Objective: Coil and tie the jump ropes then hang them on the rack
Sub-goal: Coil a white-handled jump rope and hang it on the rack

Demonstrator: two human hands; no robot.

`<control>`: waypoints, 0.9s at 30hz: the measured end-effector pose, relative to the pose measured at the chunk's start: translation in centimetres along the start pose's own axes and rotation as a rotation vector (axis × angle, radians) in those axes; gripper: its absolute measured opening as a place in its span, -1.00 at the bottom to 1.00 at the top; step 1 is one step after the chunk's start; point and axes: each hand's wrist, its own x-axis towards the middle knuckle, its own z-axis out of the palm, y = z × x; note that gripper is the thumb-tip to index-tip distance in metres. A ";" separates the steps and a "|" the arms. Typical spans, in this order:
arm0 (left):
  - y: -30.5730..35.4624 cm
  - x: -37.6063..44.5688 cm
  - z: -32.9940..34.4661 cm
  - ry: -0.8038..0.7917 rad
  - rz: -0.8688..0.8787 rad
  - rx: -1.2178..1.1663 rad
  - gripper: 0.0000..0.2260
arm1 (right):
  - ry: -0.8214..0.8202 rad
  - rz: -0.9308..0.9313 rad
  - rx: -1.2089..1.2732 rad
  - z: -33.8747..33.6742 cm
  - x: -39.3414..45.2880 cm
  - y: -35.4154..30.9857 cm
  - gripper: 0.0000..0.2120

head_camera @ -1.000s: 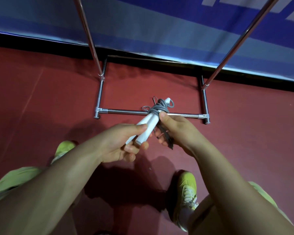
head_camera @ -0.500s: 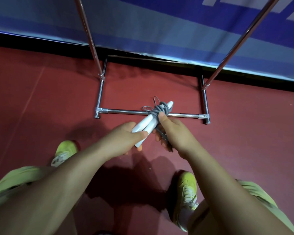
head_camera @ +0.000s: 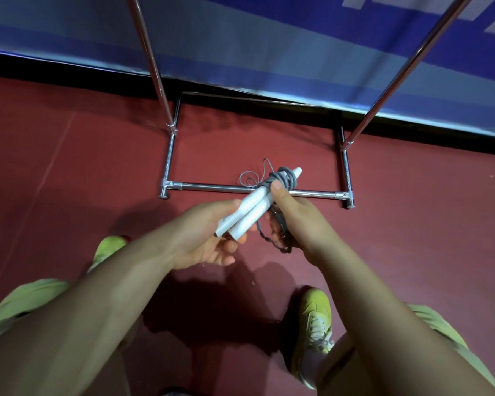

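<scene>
1. Your left hand (head_camera: pixel 203 238) grips the butt ends of the two white handles (head_camera: pixel 252 210).
2. Your right hand (head_camera: pixel 295 215) pinches the grey jump rope (head_camera: pixel 283 178) coiled round them; half a second ago the bundle sat higher.
3. Beyond stands the chrome rack (head_camera: pixel 212 186) on the red floor (head_camera: pixel 69 172).

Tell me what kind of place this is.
Probably an indoor sports hall or gym: a red sports floor, a blue banner along the wall, a metal rack, and a jump rope in the person's hands.
</scene>
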 end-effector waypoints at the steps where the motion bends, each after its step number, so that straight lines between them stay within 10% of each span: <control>1: -0.1 0.1 0.1 0.015 0.007 0.004 -0.60 | 0.011 0.021 -0.036 0.0 0.1 0.0 -0.44; 14: -0.7 1.1 -0.1 0.342 0.343 0.455 -0.96 | -0.007 0.060 0.118 0.0 0.0 -0.2 -0.55; 17: -0.9 1.3 -0.5 0.349 0.374 0.528 -0.76 | 0.004 0.054 0.101 -0.2 0.0 -0.3 -0.59; 23: -0.5 0.8 -0.3 0.153 0.221 0.213 -0.71 | -0.071 -0.038 0.199 -0.1 0.0 -0.4 -0.59; 27: -0.2 0.0 -0.5 -0.213 -0.064 -0.070 -0.29 | -0.128 -0.049 0.361 -0.1 -0.1 -0.6 -0.69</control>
